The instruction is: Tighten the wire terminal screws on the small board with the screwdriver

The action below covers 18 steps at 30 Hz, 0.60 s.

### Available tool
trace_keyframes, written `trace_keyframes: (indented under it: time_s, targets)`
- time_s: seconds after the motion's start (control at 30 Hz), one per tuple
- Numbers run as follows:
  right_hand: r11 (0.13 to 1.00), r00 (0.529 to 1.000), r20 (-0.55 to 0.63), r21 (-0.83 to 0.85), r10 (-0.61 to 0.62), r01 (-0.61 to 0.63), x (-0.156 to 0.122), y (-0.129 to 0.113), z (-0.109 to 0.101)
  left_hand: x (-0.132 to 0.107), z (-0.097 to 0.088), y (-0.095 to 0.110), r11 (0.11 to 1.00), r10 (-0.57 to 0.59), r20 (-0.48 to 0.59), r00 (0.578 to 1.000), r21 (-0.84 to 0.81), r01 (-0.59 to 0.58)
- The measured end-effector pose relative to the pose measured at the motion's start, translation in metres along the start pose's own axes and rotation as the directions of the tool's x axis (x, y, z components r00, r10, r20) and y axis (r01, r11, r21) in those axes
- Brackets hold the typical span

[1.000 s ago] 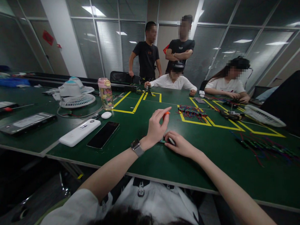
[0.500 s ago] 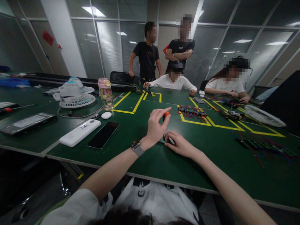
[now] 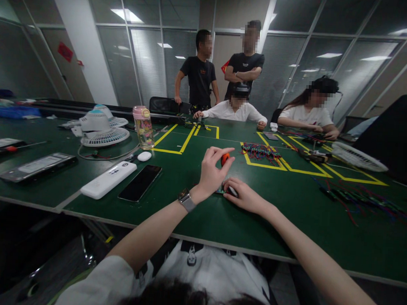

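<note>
An orange-and-black object is held in the left hand above the near worktop; a circuit board is touched by the right hand, around whose grip nothing certain can be told.

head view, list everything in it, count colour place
small object: 1, orange-black, centre
circuit board: 1, green, centre, partly hidden
rounded piece: 1, grey, centre
phone: 1, black, left
slab: 1, white, left
oval case: 1, white, left
bottle: 1, pink-lidded, left
fans: at least 2, white, both sides
wire bundles: 2, red-blue, right
flat device: 1, silver-black, far left
tray: 1, blue, far left
table: 1, green, across foreground
tape: strips, yellow, on table
people: 4, black or white tops, beyond table
watch: 1, silver-banded, below centre
left hand: 1, bare, holding small object
right hand: 1, bare, on rounded piece
</note>
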State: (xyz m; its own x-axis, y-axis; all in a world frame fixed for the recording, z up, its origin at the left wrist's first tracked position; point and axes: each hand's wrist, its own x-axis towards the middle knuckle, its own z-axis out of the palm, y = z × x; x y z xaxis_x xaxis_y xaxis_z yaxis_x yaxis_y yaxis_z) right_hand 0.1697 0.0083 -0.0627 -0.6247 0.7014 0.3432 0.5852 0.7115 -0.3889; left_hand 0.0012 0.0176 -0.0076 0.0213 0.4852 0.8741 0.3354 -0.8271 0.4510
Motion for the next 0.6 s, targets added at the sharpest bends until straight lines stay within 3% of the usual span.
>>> trace_keyframes:
  time_s: [0.1,0.27,0.5,0.6]
  targets:
    - [1.0,1.0,-0.001,0.003,0.0,0.0,-0.0001,-0.0005,-0.0004,-0.0001,-0.0012,0.001,1.0,-0.023,-0.022,0.999,0.01,0.023]
    - [1.0,1.0,0.004,0.005,-0.001,0.001,0.0004,-0.0015,-0.0012,-0.0001,-0.0007,-0.0034,0.996,-0.028,0.038,0.999,-0.089,0.032]
    - [1.0,1.0,-0.002,0.007,0.002,-0.002,0.0007,-0.0025,-0.0015,0.0014,-0.001,-0.0009,1.0,-0.013,-0.015,1.0,0.023,0.014]
    - [1.0,1.0,0.004,0.002,0.002,-0.002,0.0004,-0.0016,-0.0013,0.0014,-0.0017,-0.0008,1.0,-0.024,-0.002,1.0,-0.02,0.024]
